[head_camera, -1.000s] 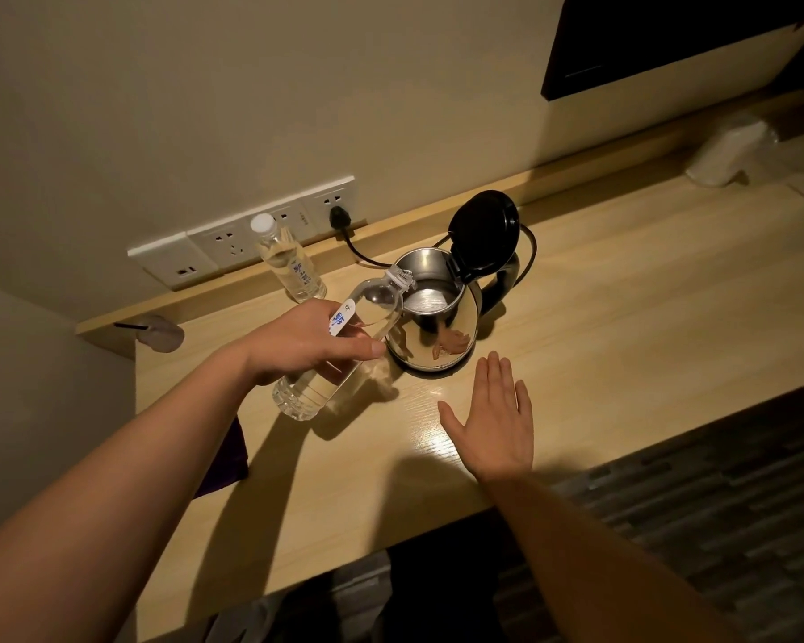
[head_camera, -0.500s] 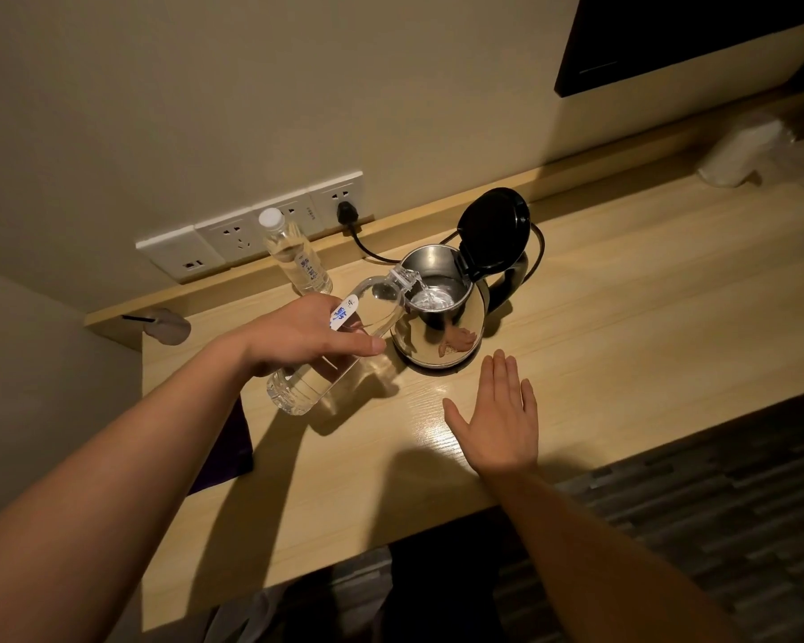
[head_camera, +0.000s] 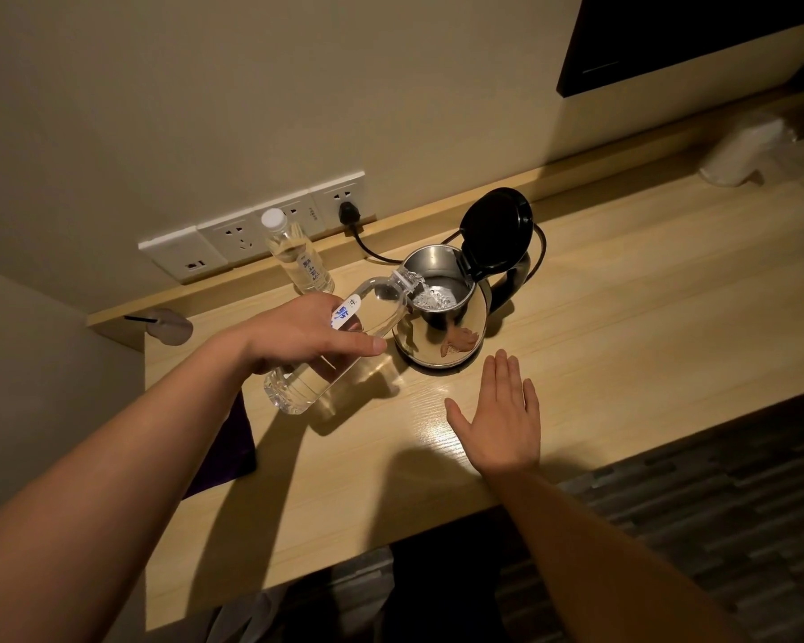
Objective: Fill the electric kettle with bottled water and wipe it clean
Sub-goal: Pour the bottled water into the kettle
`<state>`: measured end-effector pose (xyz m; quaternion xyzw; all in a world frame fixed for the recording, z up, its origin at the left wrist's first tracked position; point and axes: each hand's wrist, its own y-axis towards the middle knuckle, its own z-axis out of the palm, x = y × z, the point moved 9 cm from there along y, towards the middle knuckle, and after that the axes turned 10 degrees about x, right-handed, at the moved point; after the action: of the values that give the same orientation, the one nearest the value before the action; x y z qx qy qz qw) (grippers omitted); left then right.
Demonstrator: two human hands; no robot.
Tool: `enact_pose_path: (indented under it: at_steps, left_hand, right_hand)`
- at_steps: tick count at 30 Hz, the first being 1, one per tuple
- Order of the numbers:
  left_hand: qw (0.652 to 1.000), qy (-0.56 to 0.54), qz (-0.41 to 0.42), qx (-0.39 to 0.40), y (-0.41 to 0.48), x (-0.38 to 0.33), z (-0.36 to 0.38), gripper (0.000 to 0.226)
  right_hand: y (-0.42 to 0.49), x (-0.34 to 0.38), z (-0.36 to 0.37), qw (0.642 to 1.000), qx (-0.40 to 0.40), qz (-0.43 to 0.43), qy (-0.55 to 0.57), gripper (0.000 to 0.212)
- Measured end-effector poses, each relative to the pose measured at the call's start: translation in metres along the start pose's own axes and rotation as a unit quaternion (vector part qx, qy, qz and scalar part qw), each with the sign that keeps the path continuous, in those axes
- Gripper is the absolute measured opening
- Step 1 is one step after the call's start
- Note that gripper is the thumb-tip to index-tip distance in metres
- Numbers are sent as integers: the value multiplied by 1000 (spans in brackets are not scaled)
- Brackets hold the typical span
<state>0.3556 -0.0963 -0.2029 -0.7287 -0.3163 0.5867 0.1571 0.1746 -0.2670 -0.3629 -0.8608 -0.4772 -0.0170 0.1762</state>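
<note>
Fingers [head_camera: 344,348] of left hand [head_camera: 298,336] clamp thin, squeezable water bottle [head_camera: 372,313] mid-body, pouring into kettle [head_camera: 442,308]; right hand [head_camera: 502,415] lies flat, fingers together.

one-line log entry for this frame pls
phase: pouring | left hand: holds tilted bottle, mouth over open kettle | right hand: flat on counter, empty | spare bottle: capped, upright

**Dim, warm light with hard shadows**

The room is dim and yellowish. Light falls from above, casting dark arm shadows across the counter [head_camera: 623,290] and a glare patch beside the kettle [head_camera: 442,313]. Edges bow from the wide lens; the far right corner looks soft.
</note>
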Motion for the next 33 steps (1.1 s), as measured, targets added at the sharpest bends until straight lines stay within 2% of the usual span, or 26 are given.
enact_pose_path:
  at_steps: [9,14,24,33]
  left_hand:
    - [1000,6,-3,2,-1,-2,-1,94]
    - [1000,10,2,12,-1,-2,-2,86]
    - [1000,29,4,11,0,-5,-7,91]
    - [999,33,0,13,-2,-7,-9,82]
  right_hand:
    - [0,0,1,1000,1,0,-5,94]
    - [0,1,1,1000,2,1,-5,94]
    - [-1,1,0,1000,1,-1,-6,94]
    - [-1,1,-1,1000,2,0,-5,93]
